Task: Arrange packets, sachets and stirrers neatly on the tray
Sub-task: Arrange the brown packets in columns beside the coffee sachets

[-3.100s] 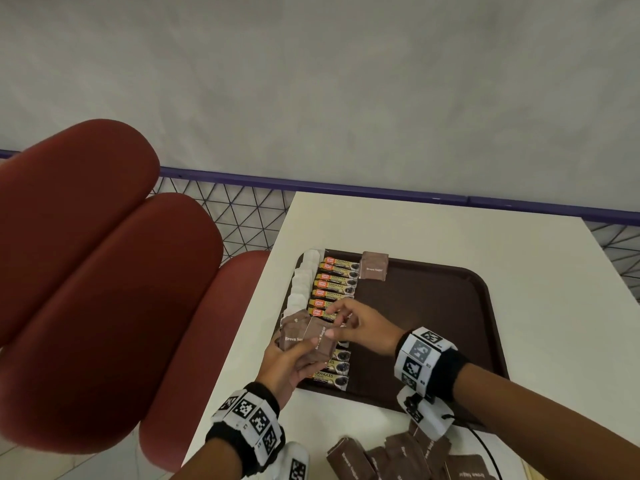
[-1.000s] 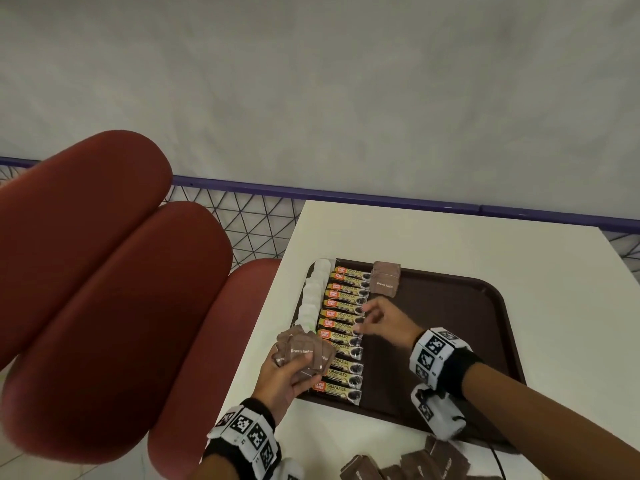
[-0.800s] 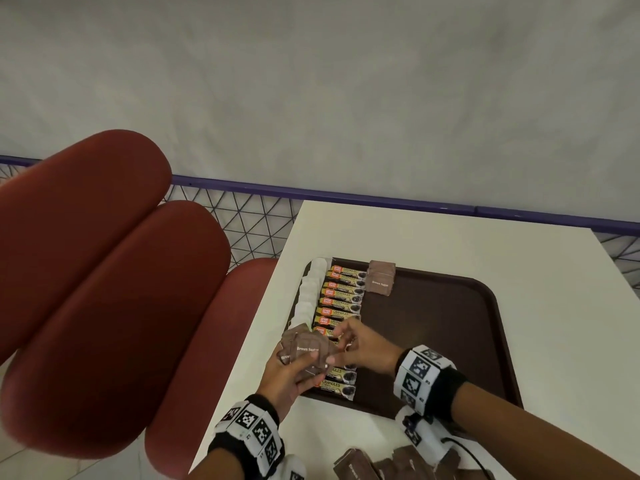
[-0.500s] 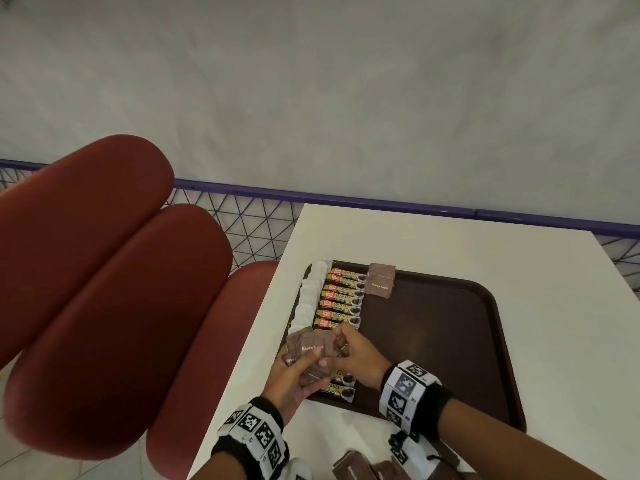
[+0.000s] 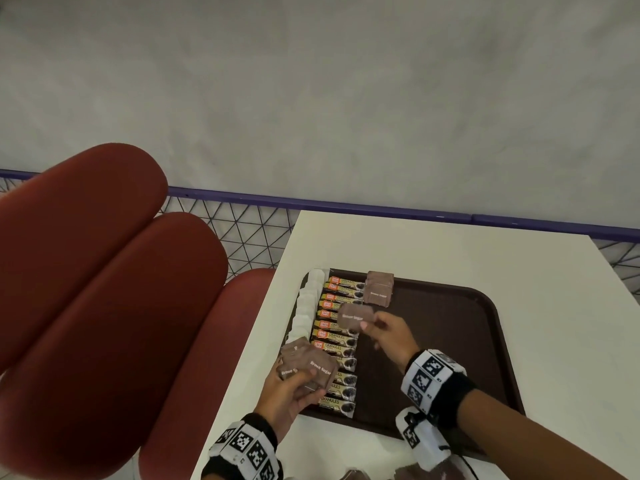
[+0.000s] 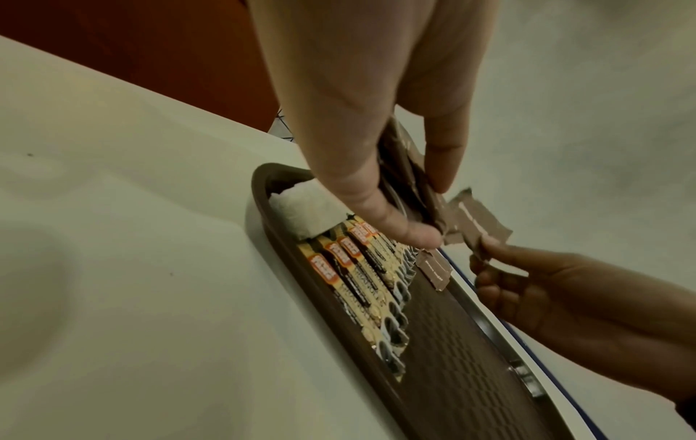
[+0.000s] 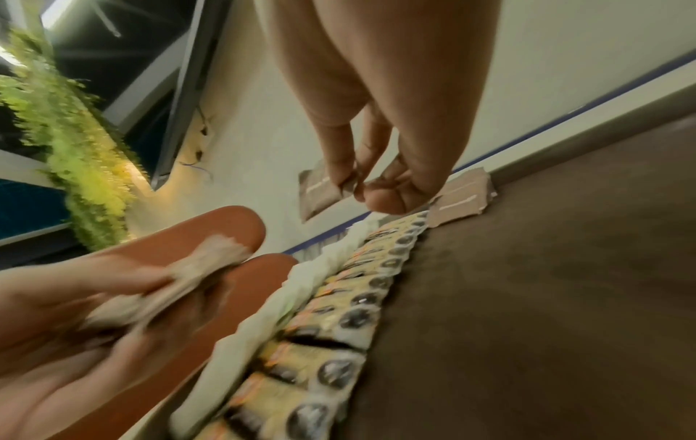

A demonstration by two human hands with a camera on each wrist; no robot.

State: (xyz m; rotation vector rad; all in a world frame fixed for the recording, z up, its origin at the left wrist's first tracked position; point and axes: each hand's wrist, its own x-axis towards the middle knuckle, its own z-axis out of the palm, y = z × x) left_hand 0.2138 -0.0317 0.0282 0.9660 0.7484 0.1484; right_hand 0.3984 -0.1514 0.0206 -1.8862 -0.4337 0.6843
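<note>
A dark brown tray point(image 5: 450, 341) lies on the white table. Along its left side run white sachets point(image 5: 306, 306) and a column of coffee granule sticks point(image 5: 337, 341). A small stack of brown sugar packets point(image 5: 379, 287) sits at the tray's far end. My left hand point(image 5: 294, 382) grips a fan of brown sugar packets point(image 5: 310, 367) over the tray's near left corner. My right hand point(image 5: 372, 323) pinches one brown sugar packet point(image 5: 355, 315) by its edge, in the air above the sticks. The right wrist view shows that packet point(image 7: 318, 193) hanging from the pinch.
Red padded seat cushions point(image 5: 104, 289) stand left of the table. More brown packets point(image 5: 353, 475) lie on the table at the near edge. A purple rail with wire mesh point(image 5: 249, 233) runs behind. The tray's right half point(image 5: 443, 358) is bare.
My right hand took one packet from the fan in my left hand and carried it away toward the far end of the tray. The left hand stayed over the near left corner.
</note>
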